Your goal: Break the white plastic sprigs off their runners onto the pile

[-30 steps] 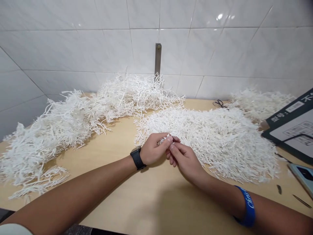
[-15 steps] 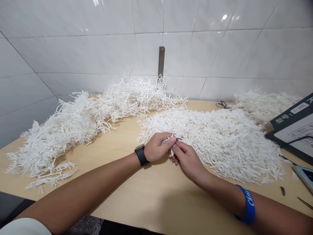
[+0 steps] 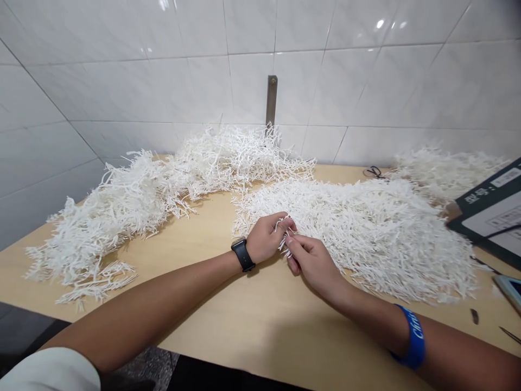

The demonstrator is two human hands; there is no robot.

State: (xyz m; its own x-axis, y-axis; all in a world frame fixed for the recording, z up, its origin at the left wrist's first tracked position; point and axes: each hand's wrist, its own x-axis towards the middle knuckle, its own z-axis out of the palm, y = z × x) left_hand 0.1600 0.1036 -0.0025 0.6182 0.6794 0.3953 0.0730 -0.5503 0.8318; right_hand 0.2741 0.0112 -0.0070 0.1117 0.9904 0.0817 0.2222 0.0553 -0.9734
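Note:
Thin white branched plastic pieces (image 3: pixel 284 251) poke out between my two hands, over the near edge of a wide, flat heap. My left hand (image 3: pixel 266 237), with a black watch at the wrist, is closed on some of them. Touching it from the right, my right hand (image 3: pixel 312 263) pinches at the same small bunch with thumb and fingers. The flat heap of similar white pieces (image 3: pixel 378 233) spreads behind and to the right. A looser, longer-stranded pile of white branched pieces (image 3: pixel 134 201) curves along the left and back.
Against the tiled wall (image 3: pixel 350 87) stands a metal bracket (image 3: pixel 271 103). A dark printed box (image 3: pixel 496 212) leans at the right, near another white pile (image 3: pixel 451 168). A phone-like device (image 3: pixel 510 290) and a dark pointed tool (image 3: pixel 509 334) lie on the wooden table (image 3: pixel 228 331).
My fingers have shifted slightly on the small bunch; its strands, which pointed right past the fingertips, now hang more downward. The whole view has moved a little.

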